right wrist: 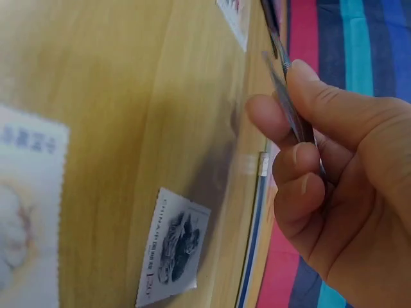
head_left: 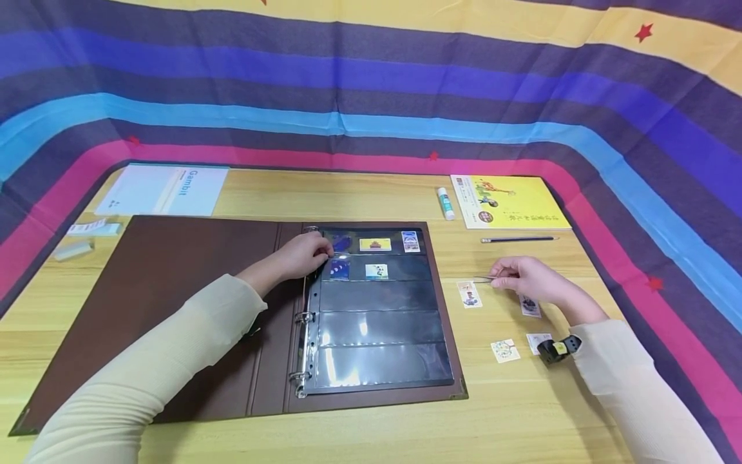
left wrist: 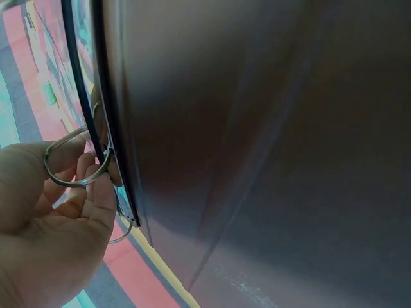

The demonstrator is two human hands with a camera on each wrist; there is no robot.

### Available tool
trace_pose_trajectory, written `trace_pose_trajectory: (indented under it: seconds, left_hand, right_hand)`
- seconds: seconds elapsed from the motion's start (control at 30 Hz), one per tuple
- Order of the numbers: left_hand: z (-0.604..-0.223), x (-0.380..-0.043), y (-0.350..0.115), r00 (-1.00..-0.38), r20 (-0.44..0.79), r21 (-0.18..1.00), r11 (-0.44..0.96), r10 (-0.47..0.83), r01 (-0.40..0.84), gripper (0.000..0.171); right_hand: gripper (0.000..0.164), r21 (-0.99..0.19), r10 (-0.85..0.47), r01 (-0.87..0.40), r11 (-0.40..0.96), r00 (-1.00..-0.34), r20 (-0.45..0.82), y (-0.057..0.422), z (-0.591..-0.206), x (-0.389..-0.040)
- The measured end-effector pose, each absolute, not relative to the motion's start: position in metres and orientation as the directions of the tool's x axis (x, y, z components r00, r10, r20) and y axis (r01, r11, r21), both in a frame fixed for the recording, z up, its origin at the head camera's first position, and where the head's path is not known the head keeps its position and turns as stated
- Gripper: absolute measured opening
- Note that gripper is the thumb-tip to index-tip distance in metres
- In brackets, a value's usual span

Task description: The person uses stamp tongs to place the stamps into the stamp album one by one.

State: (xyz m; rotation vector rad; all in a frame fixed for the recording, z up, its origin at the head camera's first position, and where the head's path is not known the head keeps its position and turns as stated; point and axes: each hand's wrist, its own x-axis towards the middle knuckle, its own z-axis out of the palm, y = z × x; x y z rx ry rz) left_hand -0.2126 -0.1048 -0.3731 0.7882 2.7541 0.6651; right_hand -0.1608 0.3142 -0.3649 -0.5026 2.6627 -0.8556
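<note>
the right hand [head_left: 524, 282] holds metal tweezers [head_left: 484, 280] between thumb and bent fingers, their tips parted by a narrow gap. the tips sit at the far right corner of a loose stamp [head_left: 469, 294] on the worktop [head_left: 493, 419], just right of the ring-bound stamp album [head_left: 197, 309]; whether metal touches paper cannot be told. the left hand [head_left: 304, 254] is at the left edge of the top pockets, fingers bent; whether they pinch the black pocket page [head_left: 379, 296] cannot be told either.

to lift this stamp well, one tip should probably slide flat beneath it, past the perforated teeth, before a light squeeze; a hard nip at the corner could crease the paper or tear a tooth. the wrist is better kept raised, since a second stamp [head_left: 530, 305] lies below the hand, partly hidden in the head view, and a low sweep might shift it. the left hand would do best to steady the page lightly, without tugging at the rings [head_left: 304, 317].
</note>
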Motion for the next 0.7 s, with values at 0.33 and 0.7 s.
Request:
trace_pose_trajectory:
  seconds: [0.33, 0.7]
  left_hand:
    - [-0.3736, -0.2135, -0.1042, -0.84, -0.071, 0.486, 0.755, 0.538, 0.441, 0.014]
    - [-0.3746, -0.2136, -0.1042, -0.844, -0.074, 0.482, 0.76, 0.531, 0.436, 0.013]
  right_hand:
    - [0.01, -0.589, -0.436, -0.245, 0.771, -0.876, -0.206, 0.3152, -0.3674, -0.1706]
    - [0.004, -0.545, -0.417, -0.252, 0.8, -0.886, -0.203, 0.3139, -0.3686, -0.1705]
